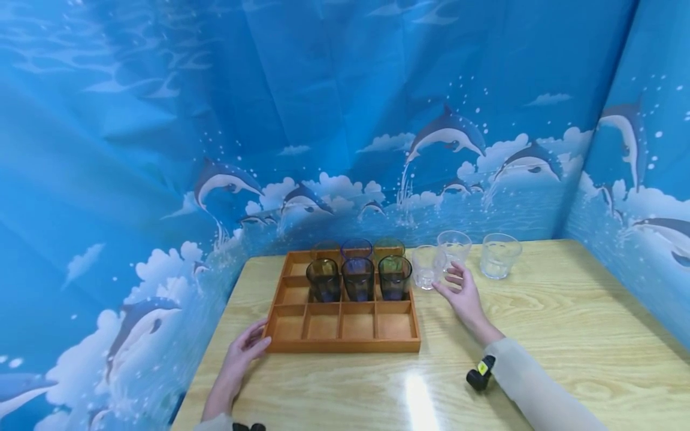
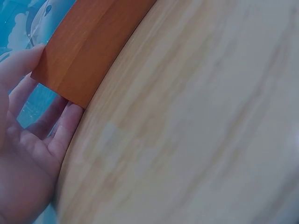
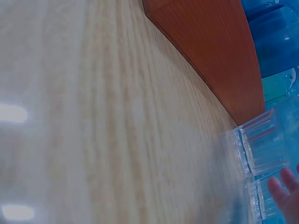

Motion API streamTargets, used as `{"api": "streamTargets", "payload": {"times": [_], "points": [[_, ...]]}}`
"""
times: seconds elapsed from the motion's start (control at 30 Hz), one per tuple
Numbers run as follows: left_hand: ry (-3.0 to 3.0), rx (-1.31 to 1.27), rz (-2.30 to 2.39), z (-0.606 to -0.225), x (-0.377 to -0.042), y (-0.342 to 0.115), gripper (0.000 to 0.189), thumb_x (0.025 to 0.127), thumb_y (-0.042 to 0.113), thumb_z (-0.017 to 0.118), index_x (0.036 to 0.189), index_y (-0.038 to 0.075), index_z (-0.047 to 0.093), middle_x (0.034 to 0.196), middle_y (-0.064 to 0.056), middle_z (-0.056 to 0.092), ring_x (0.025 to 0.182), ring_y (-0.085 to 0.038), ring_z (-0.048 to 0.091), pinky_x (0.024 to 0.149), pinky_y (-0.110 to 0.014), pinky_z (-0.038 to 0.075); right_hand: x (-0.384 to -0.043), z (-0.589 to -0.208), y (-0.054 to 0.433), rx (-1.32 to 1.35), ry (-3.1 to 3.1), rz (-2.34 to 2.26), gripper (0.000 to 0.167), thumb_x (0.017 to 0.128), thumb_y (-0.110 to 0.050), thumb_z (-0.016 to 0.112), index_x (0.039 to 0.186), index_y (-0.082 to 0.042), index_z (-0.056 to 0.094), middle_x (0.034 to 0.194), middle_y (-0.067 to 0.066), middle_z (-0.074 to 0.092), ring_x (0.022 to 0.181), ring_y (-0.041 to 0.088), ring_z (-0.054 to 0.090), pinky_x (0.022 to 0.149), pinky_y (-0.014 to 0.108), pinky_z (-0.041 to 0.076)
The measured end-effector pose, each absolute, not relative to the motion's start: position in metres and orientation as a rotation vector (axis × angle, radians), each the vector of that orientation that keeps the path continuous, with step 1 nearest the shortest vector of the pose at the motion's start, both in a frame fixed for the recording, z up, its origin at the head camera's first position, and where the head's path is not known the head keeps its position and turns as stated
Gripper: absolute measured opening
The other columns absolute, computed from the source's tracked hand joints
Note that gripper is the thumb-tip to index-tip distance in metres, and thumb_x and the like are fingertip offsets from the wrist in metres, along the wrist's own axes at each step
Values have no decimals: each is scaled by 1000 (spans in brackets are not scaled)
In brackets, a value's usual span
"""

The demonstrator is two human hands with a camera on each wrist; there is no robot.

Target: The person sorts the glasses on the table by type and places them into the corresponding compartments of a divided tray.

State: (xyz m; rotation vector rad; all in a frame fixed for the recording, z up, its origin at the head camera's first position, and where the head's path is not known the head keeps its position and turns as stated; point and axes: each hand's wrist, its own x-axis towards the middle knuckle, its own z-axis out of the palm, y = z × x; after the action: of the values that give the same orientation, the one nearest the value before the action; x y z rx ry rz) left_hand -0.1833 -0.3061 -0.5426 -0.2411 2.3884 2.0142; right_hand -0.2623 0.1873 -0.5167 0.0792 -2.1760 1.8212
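Observation:
A brown wooden tray (image 1: 342, 346) divided into compartments stands on the table in the head view. Three dark tinted glasses (image 1: 358, 281) are upright in its middle row. Behind them, partly covered, are an amber, a blue and a green glass (image 1: 389, 244). My left hand (image 1: 239, 356) holds the tray's near left corner, thumb at the front, fingers along the left side. To the tray's right stands a clear glass (image 1: 424, 266), and a second clear glass (image 1: 454, 239) is just behind. My right hand (image 1: 465, 296) is beside these two, fingers spread, gripping nothing; contact is unclear.
A third clear glass (image 1: 500, 257) stands farther right on the wood-grain table (image 1: 560, 311). Behind and on both sides hangs a blue curtain (image 1: 334, 120) printed with dolphins. In the right wrist view, clear glasses (image 3: 264, 144) stand close to the tray's side.

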Motion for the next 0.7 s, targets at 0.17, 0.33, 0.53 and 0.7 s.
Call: {"api": "streamTargets", "payload": {"times": [0.17,0.33,0.53,0.7], "points": [[2371,-248,2007,-542,-184,-306,57,85,24,68,137,13,46,135,-14,43,112,-24,46,81,-31,50,-273,-523,187,29,-2163,1812,80,79,-13,74,141,1,25,133,26,37,117,43,39,95,54,38],[2361,-248,2008,-542,-184,-306,58,85,23,68,137,13,46,135,-13,44,110,-22,48,81,-31,50,-279,-525,183,-5,-2177,1786,84,78,-14,75,142,2,22,132,27,36,117,43,39,96,53,37],[2349,-261,2017,-541,-184,-306,59,84,23,68,137,12,45,135,-14,44,111,-22,47,82,-32,50,-285,-527,176,-22,-2210,1728,87,77,-18,76,143,-1,21,133,26,33,117,42,38,96,52,35],[2349,-242,2028,-539,-183,-305,59,85,21,68,137,10,45,135,-15,44,109,-19,48,82,-32,50,-288,-523,169,-73,-2235,1713,90,77,-20,77,144,-4,19,136,25,30,119,41,36,98,52,35]]}}
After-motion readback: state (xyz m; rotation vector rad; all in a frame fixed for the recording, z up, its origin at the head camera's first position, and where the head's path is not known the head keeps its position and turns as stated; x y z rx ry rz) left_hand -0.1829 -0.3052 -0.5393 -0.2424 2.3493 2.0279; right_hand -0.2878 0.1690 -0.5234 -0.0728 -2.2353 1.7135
